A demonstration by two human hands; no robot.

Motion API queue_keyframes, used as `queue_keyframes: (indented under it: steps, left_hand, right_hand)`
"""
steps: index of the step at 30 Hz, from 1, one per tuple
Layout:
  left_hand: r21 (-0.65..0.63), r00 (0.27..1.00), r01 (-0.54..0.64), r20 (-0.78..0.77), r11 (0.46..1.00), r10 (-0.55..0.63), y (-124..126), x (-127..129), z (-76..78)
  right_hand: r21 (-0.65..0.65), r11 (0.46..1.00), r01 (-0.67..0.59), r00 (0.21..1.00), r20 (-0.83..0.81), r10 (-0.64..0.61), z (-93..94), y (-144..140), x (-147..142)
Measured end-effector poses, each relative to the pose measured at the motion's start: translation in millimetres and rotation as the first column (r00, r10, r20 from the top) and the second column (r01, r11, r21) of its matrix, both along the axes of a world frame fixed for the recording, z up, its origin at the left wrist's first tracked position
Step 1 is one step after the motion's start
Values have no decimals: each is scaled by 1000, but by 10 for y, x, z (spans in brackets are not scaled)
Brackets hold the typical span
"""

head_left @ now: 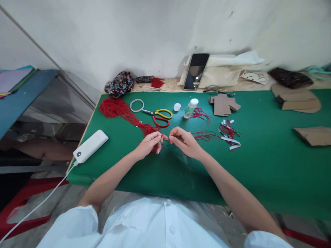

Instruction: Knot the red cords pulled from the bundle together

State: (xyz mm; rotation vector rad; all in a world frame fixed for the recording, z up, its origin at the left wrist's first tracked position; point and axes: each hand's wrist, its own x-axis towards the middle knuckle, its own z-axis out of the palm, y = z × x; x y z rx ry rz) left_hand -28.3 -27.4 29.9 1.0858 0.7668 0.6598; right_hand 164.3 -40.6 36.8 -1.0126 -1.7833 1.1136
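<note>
Cord [165,138], pinched between left hand [149,144] and right hand [184,140], looks light, limp and prone to fraying, best gripped near its end.

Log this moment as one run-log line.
left hand: pinching red cord | right hand: pinching same cord | near: scissors, glue bottle | surface: green table

I'm sitting at a small handicraft workbench, a makeshift workshop corner against a bare, scuffed white wall [144,31]. My green felt-covered table [271,162] carries craft supplies: a heap of red cord [113,107] at eleven o'clock, yellow-handled scissors [160,117] at twelve, a glue bottle [190,108] and cut cardboard pieces [223,104] at one, more cardboard shapes [300,100] at two.
</note>
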Motion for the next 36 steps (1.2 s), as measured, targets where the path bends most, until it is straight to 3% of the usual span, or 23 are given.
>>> queue_keyframes:
  steps: [6,10,16,22,29,36]
  left_hand:
    - [14,999,7,36,1000,-7,-28,31,0]
    - [48,1000,-21,6,999,20,-17,22,15]
    - [8,997,67,-29,998,-67,-39,33,-38]
    - [-8,998,54,14,999,-54,-32,47,-40]
    - [-81,999,4,51,997,0,-12,24,22]
    - [-107,981,-82,168,991,100,79,-99,96]
  right_hand:
    - [-101,995,-18,991,-136,4,-23,17,19]
    - [-184,978,-94,969,-240,48,-44,12,9]
    - [-224,966,-131,960,-273,67,-54,-4,-20]
    - [-268,961,-62,943,-332,-32,-48,13,-10]
    - [-385,920,-77,870,-477,-127,-36,26,-1]
    - [-440,891,116,827,-454,-331,-10,153,156]
